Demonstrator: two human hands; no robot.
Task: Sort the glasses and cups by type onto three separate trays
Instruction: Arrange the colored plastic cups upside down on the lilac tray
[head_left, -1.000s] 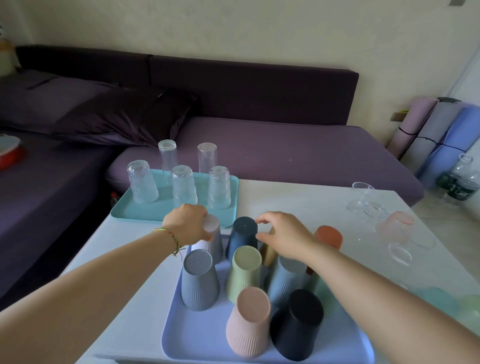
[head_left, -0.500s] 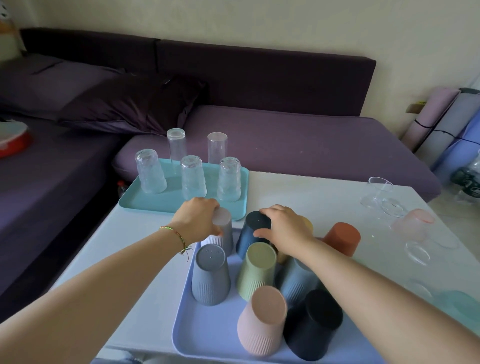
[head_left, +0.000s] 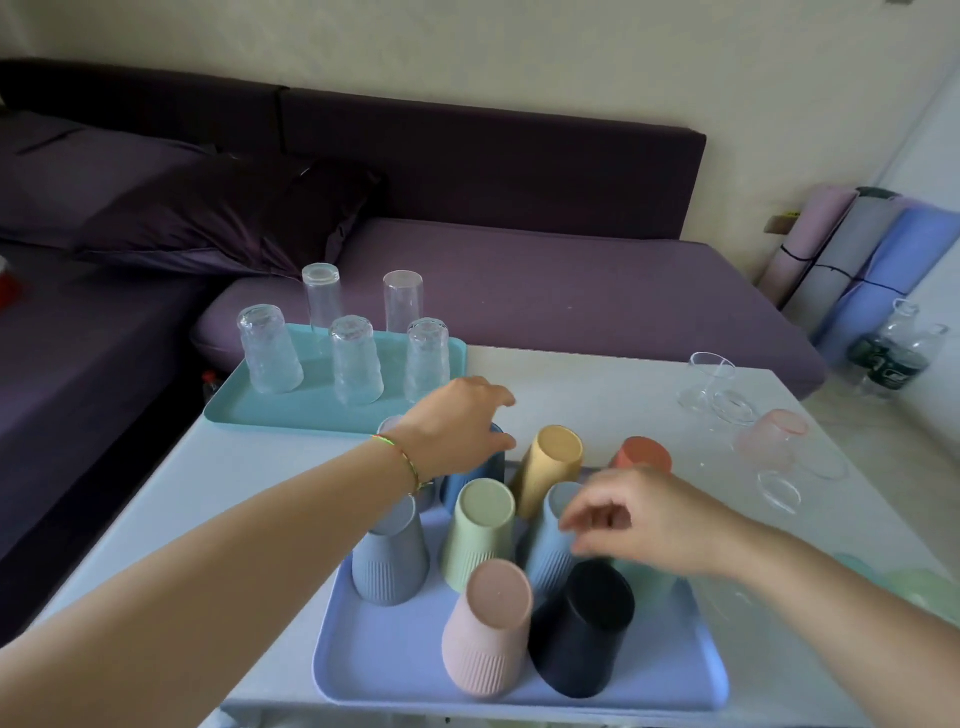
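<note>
Nearest, on the lavender-blue tray (head_left: 395, 660) at the table's front edge: a pink ribbed cup (head_left: 488, 631) and a black cup (head_left: 584, 636), both upside down and leaning against each other; just behind, a grey-blue ribbed cup (head_left: 389, 558), a pale green cup (head_left: 483, 532) and a light blue cup (head_left: 550, 545), all inverted; right hand (head_left: 657, 522) hovering above the light blue cup, fingers (head_left: 592, 517) loosely curled and spread, gripping nothing, clear of every cup; further back, a yellow cup (head_left: 553, 467) tilted, bottom up, and an orange cup (head_left: 641, 454) partly hidden behind the right hand; left hand (head_left: 457, 428), a thin bracelet (head_left: 405, 460) at the wrist, laid over a dark blue cup (head_left: 475, 475), thumb and fingers opened wide around its top, touching or nearly so, grip not clear enough to tell; a grey cup beneath the left wrist, mostly hidden; to the right on the bare white table (head_left: 571, 379), clear stemmed glasses (head_left: 714, 387) and a pinkish glass (head_left: 771, 439), blurred; at the far left, a teal tray (head_left: 311, 408) carrying five inverted clear tumblers (head_left: 356, 361), three textured in front, two smooth behind; beyond, a purple sofa (head_left: 519, 280) and rolled mats (head_left: 857, 254) against the wall.
</note>
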